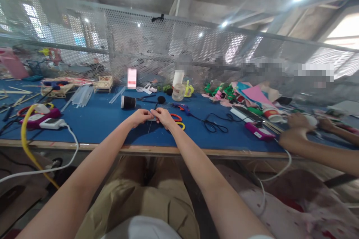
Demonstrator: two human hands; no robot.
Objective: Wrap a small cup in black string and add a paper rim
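Note:
My left hand [141, 116] and my right hand [163, 117] meet over the front part of the blue table, fingertips pinched close together. Between them runs a thin pale strand [149, 127], thread or fine wire, its end hanging below the fingers. Just beyond my right hand is a small round black piece [161, 99]; whether it joins what I hold, I cannot tell. A spool of black thread [128, 102] lies on its side behind my left hand. Scissors with red and yellow handles [179, 125] rest partly hidden beside my right hand.
A blue glue gun [181, 108] with a black cord lies to the right, near a clear jar [178, 92]. Purple power strips [259, 132] sit on both sides. Clear glue sticks [82, 95] are at left. Another person's hands [298, 123] work at far right. A perforated screen [157, 44] stands behind.

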